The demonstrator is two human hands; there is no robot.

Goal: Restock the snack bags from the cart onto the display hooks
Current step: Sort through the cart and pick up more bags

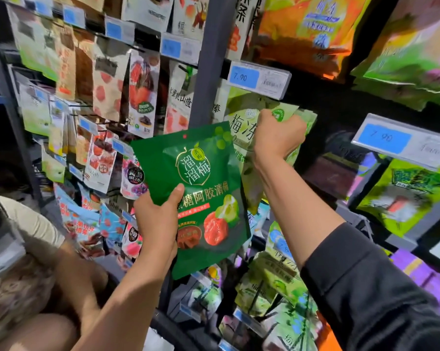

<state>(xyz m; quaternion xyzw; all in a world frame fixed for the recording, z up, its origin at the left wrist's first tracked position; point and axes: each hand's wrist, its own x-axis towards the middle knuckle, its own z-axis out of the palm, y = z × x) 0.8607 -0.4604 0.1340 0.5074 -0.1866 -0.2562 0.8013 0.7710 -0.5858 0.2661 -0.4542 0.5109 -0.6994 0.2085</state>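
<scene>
Left fingers [174, 198] around dark green bag [196, 193] edge; right fingers [282, 122], seemingly, bunching pale bag [241, 127].

Grey upright post [208, 57] divides display, upper centre. Blue price tag reading 7.90 [258, 78] just right of post; second 7.90 tag [401, 141] further right, lower, blurred. Row of smaller blue tags [120, 30] along upper left rail. Another person's beige sleeve [29, 219] at lower left edge.

single head view, close, faces forward and slightly up at display rack [208, 59].
</scene>
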